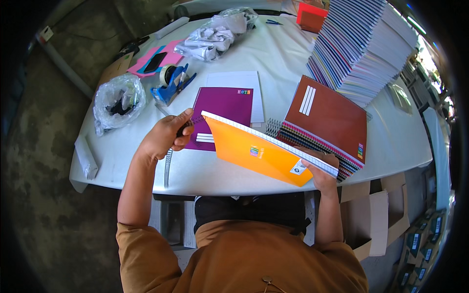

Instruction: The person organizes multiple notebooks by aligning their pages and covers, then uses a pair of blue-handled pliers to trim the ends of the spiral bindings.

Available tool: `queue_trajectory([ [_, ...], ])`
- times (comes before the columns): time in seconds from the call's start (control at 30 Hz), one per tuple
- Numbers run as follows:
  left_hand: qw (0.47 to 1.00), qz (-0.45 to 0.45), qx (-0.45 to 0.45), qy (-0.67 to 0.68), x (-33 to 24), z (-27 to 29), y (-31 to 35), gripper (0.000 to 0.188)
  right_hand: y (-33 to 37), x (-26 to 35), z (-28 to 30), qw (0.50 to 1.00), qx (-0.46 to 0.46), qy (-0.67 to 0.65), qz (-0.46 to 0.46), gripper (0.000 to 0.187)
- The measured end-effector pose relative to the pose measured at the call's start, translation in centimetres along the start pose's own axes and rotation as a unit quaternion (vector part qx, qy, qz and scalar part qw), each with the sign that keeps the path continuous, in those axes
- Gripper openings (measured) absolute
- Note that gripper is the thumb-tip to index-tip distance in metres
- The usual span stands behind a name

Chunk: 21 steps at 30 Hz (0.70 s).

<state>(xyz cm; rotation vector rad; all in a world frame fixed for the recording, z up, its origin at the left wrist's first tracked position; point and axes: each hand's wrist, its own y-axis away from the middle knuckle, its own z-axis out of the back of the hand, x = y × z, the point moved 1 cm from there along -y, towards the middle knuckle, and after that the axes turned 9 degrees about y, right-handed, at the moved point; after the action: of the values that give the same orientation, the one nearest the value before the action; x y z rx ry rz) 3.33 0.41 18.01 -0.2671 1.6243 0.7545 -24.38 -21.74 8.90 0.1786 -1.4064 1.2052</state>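
Nearside of the purple notebook (222, 103), the orange notebook (237, 144) slants lengthwise from left hand (170, 133), pinching a coil (196, 120), to right hand (320, 171), gripping its end.

A lane of white tablecloth (285, 68) runs toward the far side between the ruled sheet (257, 95) and the tall notebook stack (361, 44), whose bulk walls off the far right. Nearer, the brown-topped pile (325, 119) blocks the right, while the tilted orange notebook (259, 154), reaching from beside the left hand (166, 134) to the right hand (323, 171), bars the front approach to the lower right corner of the purple notebook (222, 110). At left, the blue tape dispenser (168, 89) and plastic bag (118, 100) leave a narrow gap
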Motion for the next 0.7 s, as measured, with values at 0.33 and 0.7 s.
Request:
queue_trajectory([
  [0.33, 0.986, -0.086, 0.107, -0.095, -1.8, 1.1, -0.6, 0.023, 0.2, -0.1, 0.8, 0.997, 0.032, 0.072, 0.019, 0.023],
  [0.7, 0.998, -0.015, 0.058, 0.016, 0.5, 0.1, 0.7, 0.037, -0.8, 0.6, 0.7, 0.995, 0.016, 0.088, 0.048, 0.023],
])
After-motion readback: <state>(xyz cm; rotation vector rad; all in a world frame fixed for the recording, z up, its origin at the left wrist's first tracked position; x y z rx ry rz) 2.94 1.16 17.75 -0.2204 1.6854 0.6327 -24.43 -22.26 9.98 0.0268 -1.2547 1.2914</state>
